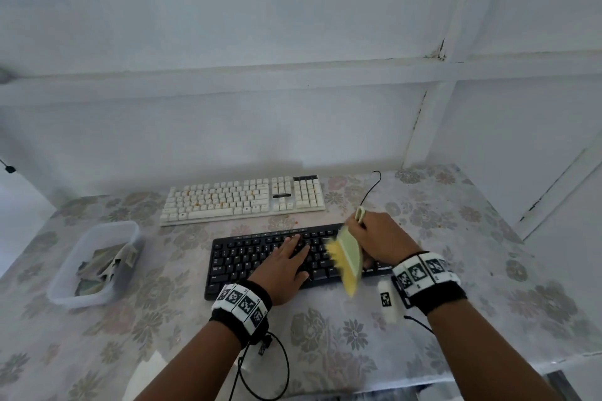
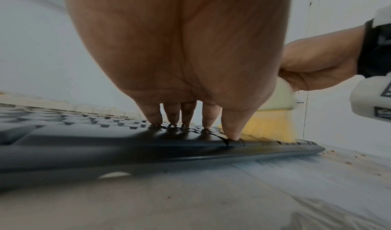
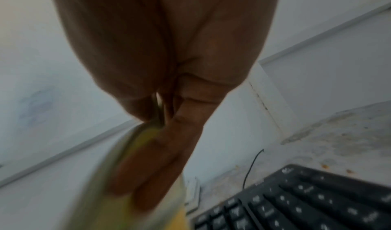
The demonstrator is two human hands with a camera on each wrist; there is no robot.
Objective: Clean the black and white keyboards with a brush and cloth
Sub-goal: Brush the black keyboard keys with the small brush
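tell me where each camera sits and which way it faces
Head: on the head, looking forward and down at the black keyboard, white keyboard, both forearms.
Left wrist: under the left hand, along straight fingers pressing black keys.
Right wrist: under the right hand, along fingers gripping the brush.
All three views show the black keyboard and brush.

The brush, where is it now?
In the head view the brush is in the right hand, over the right part of the black keyboard.
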